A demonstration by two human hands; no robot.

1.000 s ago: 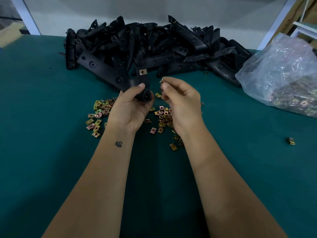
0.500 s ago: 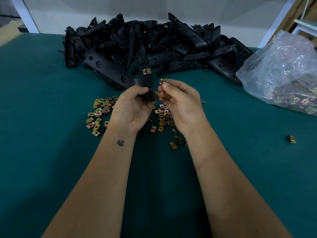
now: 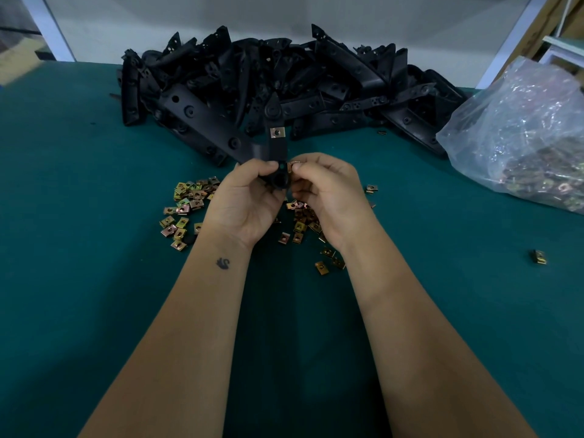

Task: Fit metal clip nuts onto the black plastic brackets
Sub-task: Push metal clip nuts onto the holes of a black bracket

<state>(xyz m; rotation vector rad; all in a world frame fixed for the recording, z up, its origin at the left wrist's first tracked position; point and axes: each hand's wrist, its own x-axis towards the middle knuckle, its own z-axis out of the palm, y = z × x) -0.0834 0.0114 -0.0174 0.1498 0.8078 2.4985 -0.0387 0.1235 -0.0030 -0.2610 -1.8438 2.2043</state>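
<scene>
Two bare forearms rise from the bottom edge of the frame, cut off below the elbows, and meet at mid-frame above the dark green felt-covered tabletop (image 3: 79, 279). The left hand (image 3: 245, 207) grips the lower end of a long black plastic bracket (image 3: 277, 153), thumb on its face and fingers curled behind it; the bracket stands nearly upright and already carries one square brass-coloured fitted clip nut (image 3: 277, 133) near its top. The right hand (image 3: 328, 197) pinches a second small metal clip nut (image 3: 293, 165) between thumb and forefinger, right at the bracket's right edge (whether it touches the plastic cannot be told). The other right fingers are curled under, hidden from view.

Beneath and beside the hands lies a scatter of loose brass-coloured clip nuts (image 3: 186, 203) on the felt, partly covered by both wrists. A lone stray clip nut (image 3: 539, 257) sits well apart at the right.

Further back, a crumpled clear plastic bag (image 3: 518, 128) at the right edge, cut off by the frame, holds more nuts, dim through the film. Across the upper middle sprawls a heap of black plastic brackets (image 3: 316, 80), tangled so single pieces are hard to separate. Bare felt stretches wide to the left and in the foreground. Behind the heap stands a pale wall (image 3: 126, 26).
</scene>
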